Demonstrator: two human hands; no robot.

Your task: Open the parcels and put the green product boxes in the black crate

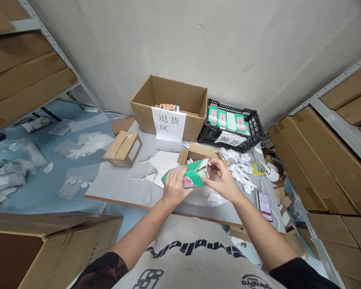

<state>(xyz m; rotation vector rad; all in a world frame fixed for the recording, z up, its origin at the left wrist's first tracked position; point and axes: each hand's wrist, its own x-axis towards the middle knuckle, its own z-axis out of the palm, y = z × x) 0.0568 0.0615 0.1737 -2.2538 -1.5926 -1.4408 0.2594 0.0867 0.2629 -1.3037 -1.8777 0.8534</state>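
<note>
My left hand is wrapped round a green carton with a pink picture on its side, tilted over the table. At its open right end, a clear, round-ended container shows, partly inside the carton. My right hand has thumb and fingers closed about that container's end, by the raised flap. Whether it is glass or plastic I cannot tell. Just behind the carton stands an open small cardboard box, partly hidden by my hands.
A large open cardboard box and a black crate of green cartons stand at the back. On the table are a taped box, torn white paper, yellow tape and a phone. Loaded shelves flank both sides.
</note>
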